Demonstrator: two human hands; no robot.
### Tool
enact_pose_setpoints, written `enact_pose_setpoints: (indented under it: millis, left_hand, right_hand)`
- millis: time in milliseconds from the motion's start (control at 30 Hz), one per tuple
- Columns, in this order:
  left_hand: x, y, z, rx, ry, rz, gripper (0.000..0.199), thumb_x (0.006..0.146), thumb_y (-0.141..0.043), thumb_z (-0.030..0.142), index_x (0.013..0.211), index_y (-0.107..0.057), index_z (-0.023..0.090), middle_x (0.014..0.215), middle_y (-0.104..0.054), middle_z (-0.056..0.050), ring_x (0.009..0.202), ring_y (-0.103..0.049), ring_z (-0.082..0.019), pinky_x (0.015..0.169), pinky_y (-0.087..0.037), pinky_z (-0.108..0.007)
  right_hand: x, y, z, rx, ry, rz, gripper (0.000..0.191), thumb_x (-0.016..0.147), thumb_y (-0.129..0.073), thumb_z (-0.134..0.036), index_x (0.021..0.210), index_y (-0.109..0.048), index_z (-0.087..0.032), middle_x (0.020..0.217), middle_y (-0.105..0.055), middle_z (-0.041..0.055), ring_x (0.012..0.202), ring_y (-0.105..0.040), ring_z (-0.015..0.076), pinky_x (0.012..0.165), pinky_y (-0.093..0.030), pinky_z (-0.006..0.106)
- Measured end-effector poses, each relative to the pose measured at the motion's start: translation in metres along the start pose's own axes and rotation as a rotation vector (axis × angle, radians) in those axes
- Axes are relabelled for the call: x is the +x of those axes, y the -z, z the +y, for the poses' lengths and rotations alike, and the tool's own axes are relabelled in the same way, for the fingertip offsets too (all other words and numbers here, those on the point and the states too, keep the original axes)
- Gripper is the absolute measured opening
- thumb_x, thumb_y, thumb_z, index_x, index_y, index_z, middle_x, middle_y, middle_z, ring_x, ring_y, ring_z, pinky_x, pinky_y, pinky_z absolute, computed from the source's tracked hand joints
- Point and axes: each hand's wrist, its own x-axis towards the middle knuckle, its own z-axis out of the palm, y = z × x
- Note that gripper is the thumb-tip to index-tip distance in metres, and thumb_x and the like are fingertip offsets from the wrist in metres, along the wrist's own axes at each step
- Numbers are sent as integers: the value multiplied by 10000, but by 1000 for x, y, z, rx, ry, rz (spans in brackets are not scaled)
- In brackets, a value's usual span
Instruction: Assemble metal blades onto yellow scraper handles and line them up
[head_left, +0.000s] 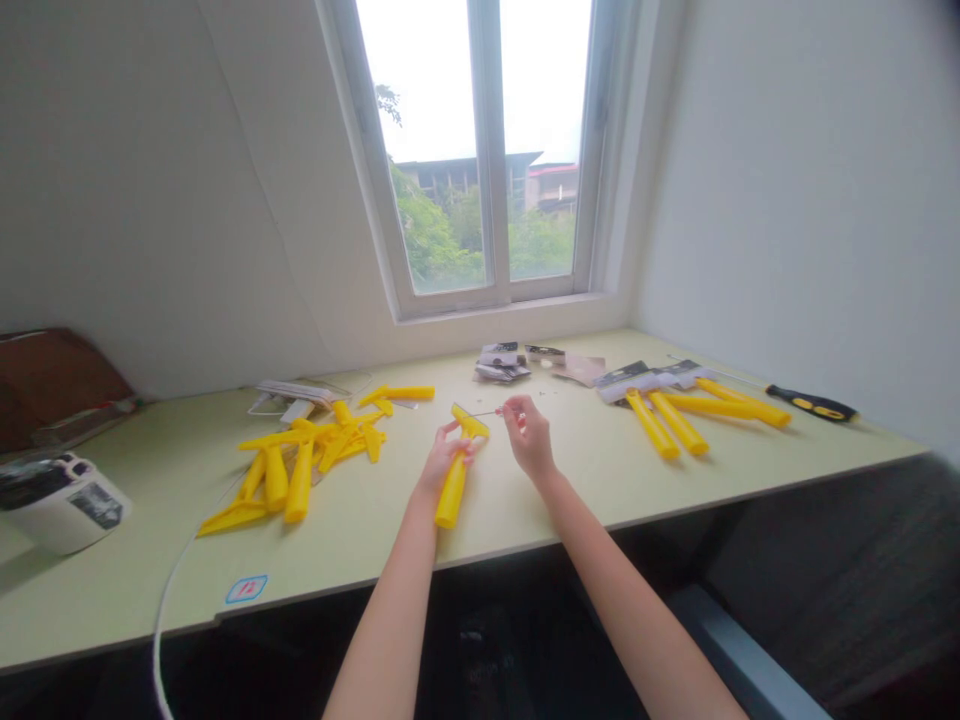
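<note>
White sloped walls frame a window [487, 150] looking out on trees and a building, and beneath it runs a pale green bench [352, 545]. At the far left lies a flat brown case [52, 385]. Just in front of it, a round white tub [64, 510] with a dark top stands near the bench edge, its contents hidden. A white cable [166, 610] drops over the front edge, not far from a small sticker [246, 589] outlined in blue. Next comes a loose heap of yellow plastic handles [300, 460], with a few papers [292, 393] behind it.

At the middle of the bench, the left hand [446, 460] has its fingers [457, 447] curled around one yellow handle [452, 492], whose wider end [469, 422] sticks out past them. Just beside it, the right hand [529, 435] pinches a thin metal pin [487, 412] with a small red part between thumb and fingertip, the pin's far end close to that wider end.

Behind the hands sit stacked plastic packets [501, 362] holding dark printed cards, then a brownish sheet [579, 368]. Further right, a group of yellow handles [679, 423] lies with dark-and-white packaging [645, 382] at their heads, and a black-and-yellow screwdriver [814, 403] lies near the right wall
</note>
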Motion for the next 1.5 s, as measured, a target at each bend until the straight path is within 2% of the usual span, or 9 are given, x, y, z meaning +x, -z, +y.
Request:
enact_pose_setpoints:
  millis: [333,533,600,733,833,933,1033,1167,1500]
  left_hand:
    - [2,0,0,-15,6,21,534,652,-561,60,1112,-335,210,708,-534,8,450,-456,-46,438,-333,-154]
    - [7,5,0,-157,-25,76,565,628,-597,37,1103,-354,223,773,-543,-8,496,-481,-48,439,-345,-146]
    - [6,7,2,-246,-64,102,548,632,-594,32,1094,-373,229,803,-542,-15,512,-475,-39,442,-347,-136]
    - [3,11,7,-393,-170,142,441,661,-551,33,1034,-439,240,817,-524,-9,524,-453,-19,443,-347,-109]
    - [0,12,10,-452,-215,156,390,678,-511,24,1000,-466,240,799,-512,-7,532,-451,-18,442,-345,-95]
    - [0,13,10,-478,-213,145,376,684,-491,18,989,-470,237,800,-518,-14,529,-444,-18,445,-347,-90]
    - [0,12,8,-456,-194,134,369,684,-510,34,989,-469,238,830,-535,-23,537,-451,-22,455,-360,-96]
    - [0,11,7,-441,-154,113,384,676,-524,39,999,-467,238,823,-521,-22,537,-448,-24,445,-348,-98]
    - [0,7,7,-376,-102,122,480,671,-557,46,1088,-442,254,870,-536,-37,544,-450,-30,450,-344,-120]
  right_hand:
    - [1,1,-1,47,-57,27,248,820,-475,-419,811,-534,-179,722,-654,44,622,-587,143,566,-452,250]
    - [4,5,2,19,-142,212,248,844,-414,-387,880,-532,-172,817,-656,70,716,-611,159,594,-468,256]
    - [3,4,8,-70,-167,152,222,830,-434,-363,860,-547,-173,784,-656,66,696,-614,170,605,-460,268]
    - [-5,-4,16,-403,-222,-199,150,787,-501,-275,887,-564,-182,686,-638,47,625,-594,176,593,-413,270]
    - [-11,-11,13,-632,-180,-372,205,785,-496,-215,980,-552,-183,777,-638,71,723,-582,187,616,-388,267]
    - [-12,-19,9,-755,-60,-457,154,799,-479,-215,905,-579,-166,885,-623,99,874,-539,213,714,-377,289]
    - [-6,-26,11,-794,-18,-474,195,828,-458,-273,913,-585,-152,943,-603,106,909,-505,216,784,-352,311]
    - [8,-31,22,-871,-24,-367,255,868,-378,-241,911,-606,-135,945,-574,127,925,-468,235,782,-328,339]
    - [20,-28,41,-850,-143,-341,246,797,-454,-177,899,-678,-184,971,-551,119,955,-424,241,790,-313,337]
